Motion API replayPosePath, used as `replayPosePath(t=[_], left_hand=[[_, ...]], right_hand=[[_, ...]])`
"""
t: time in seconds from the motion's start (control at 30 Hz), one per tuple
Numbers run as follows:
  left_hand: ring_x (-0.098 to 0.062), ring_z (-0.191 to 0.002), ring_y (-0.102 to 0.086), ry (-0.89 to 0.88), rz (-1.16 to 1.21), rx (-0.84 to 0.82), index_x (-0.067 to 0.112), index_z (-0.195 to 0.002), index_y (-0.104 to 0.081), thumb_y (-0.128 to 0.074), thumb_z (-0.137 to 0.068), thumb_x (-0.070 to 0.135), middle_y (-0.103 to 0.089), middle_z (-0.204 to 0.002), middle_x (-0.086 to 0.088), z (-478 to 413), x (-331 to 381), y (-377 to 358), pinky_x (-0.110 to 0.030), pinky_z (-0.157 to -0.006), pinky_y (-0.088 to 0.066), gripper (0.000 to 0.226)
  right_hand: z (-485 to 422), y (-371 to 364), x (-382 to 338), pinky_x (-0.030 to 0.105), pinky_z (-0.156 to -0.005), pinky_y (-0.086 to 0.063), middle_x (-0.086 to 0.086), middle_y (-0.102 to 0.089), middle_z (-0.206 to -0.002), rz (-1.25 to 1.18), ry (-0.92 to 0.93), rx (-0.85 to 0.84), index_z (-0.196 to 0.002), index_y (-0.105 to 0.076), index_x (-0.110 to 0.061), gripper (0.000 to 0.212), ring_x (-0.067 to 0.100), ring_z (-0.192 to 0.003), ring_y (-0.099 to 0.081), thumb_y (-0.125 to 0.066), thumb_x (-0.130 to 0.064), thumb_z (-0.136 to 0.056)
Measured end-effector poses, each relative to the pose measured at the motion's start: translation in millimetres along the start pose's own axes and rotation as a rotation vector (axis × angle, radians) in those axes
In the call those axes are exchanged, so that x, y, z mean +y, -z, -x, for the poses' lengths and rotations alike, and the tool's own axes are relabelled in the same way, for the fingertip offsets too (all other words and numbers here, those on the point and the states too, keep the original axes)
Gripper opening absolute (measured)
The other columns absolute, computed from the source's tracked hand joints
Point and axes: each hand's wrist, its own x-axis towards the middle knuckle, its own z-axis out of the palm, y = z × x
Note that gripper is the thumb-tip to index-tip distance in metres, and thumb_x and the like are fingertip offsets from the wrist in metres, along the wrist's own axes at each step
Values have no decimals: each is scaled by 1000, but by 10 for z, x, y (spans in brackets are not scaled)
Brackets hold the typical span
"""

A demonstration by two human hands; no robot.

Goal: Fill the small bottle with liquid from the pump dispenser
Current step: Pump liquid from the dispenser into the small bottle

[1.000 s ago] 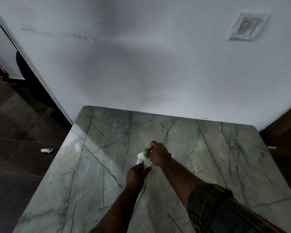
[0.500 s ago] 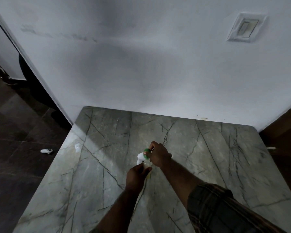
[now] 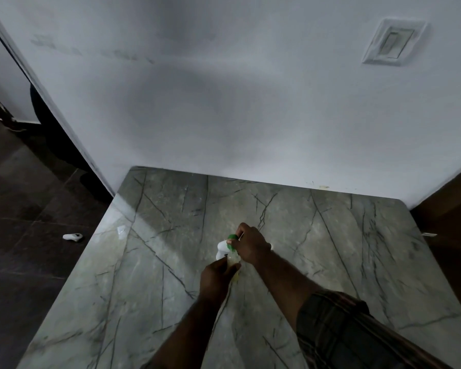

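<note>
Much of the task's gear is hidden. The right hand (image 3: pixel 250 245) curls its fingers over the top of the white plastic pump dispenser with a green collar (image 3: pixel 222 248), so only the rounded white spout, pointing toward the worktop's left edge, and a sliver of green show. The dispenser's body is covered, and its long axis cannot be made out. Just below the spout, the left hand (image 3: pixel 215 278) grips the small clear bottle with pale yellowish contents (image 3: pixel 233 259). The fingers wrap round its lower part, and only the upper part shows, turned up toward the spout. Both things sit near the middle of the glossy grey-green marble worktop (image 3: pixel 330 249), which is veined with dark lines and meets a matte white wall (image 3: pixel 224 102) at its far edge. A dark plaid sleeve (image 3: pixel 343 331) is cut off at the bottom. A small white scrap (image 3: pixel 121 230) near the worktop's left edge is too blurred to identify.
</note>
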Motion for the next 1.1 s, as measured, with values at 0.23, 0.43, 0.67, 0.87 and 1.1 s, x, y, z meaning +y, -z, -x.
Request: replayPosePath(t=[0.23, 0.43, 0.67, 0.87, 1.1], left_hand=[[-2, -65, -61, 3, 6, 7, 26, -83, -72, -71, -86, 38, -65, -67, 12, -18, 40, 2, -15, -59, -42, 12], [-5, -69, -64, -12, 15, 14, 25, -89, -73, -70, -86, 38, -67, -70, 12, -11, 75, -10, -16, -62, -44, 14], [0, -62, -58, -38, -13, 16, 28, -79, -68, -70, -86, 35, -62, -63, 14, -32, 72, 6, -11, -56, -41, 11], [4, -56, -54, -62, -18, 22, 19, -84, -72, -70, -87, 33, -57, -60, 16, -44, 49, 18, -7, -55, -41, 15], [3, -64, -58, -23, 41, 8, 17, -94, -75, -71, -86, 34, -62, -68, 15, -53, 23, 2, -7, -56, -42, 19]], right_hand=[[-14, 30, -27, 48, -97, -47, 0, -50, -99, 16, 1, -3, -89, -48, -27, 27, 26, -102, -59, -69, -43, -84], [-41, 46, -16, 48, -95, -48, 0, -53, -97, 30, 11, -9, -87, -48, -27, 26, 25, -97, -59, -69, -43, -85], [-76, 49, -29, 48, -95, -48, 2, -54, -99, 42, 23, -31, -87, -47, -26, 28, 26, -98, -59, -70, -43, -84], [-65, 80, -35, 43, -94, -45, 1, -55, -101, 36, 13, -23, -89, -49, -26, 26, 23, -99, -59, -69, -43, -85], [-48, 55, -23, 45, -94, -46, 2, -59, -103, 34, 19, -16, -88, -49, -27, 26, 22, -93, -59, -69, -44, -85]])
